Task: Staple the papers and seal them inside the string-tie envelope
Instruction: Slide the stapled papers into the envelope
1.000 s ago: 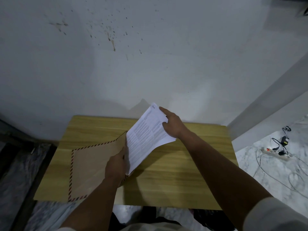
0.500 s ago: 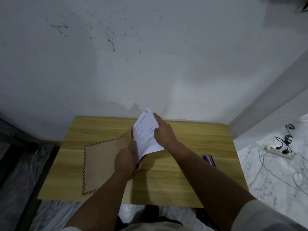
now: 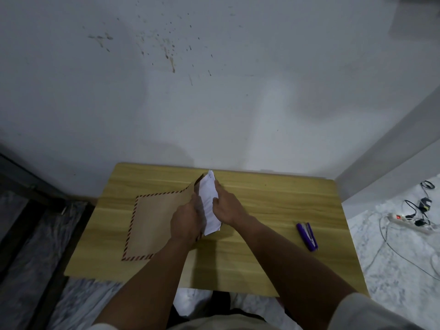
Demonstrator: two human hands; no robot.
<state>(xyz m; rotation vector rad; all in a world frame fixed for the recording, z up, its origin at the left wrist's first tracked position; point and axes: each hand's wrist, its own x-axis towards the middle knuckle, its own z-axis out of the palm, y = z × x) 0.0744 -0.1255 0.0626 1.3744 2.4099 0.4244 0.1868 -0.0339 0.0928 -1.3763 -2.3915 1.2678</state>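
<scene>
A brown envelope (image 3: 154, 220) with a red-and-dark striped border lies on the left half of the wooden table (image 3: 273, 210). Its right end is lifted open. My left hand (image 3: 185, 222) grips that open edge. White printed papers (image 3: 208, 203) stick out of the opening, most of their length hidden inside the envelope. My right hand (image 3: 226, 208) holds the papers at their right side, fingers curled on the sheets. A purple stapler (image 3: 307, 236) lies on the table to the right, apart from both hands.
The table stands against a stained white wall (image 3: 214, 91). On the marble floor at the right lies a power strip (image 3: 409, 221) with cables. A dark frame (image 3: 28, 210) runs along the left side.
The papers have slid further left into the envelope, with less white showing. Both hands have come closer together at the opening. The view has shifted, bringing the stapler into sight.
</scene>
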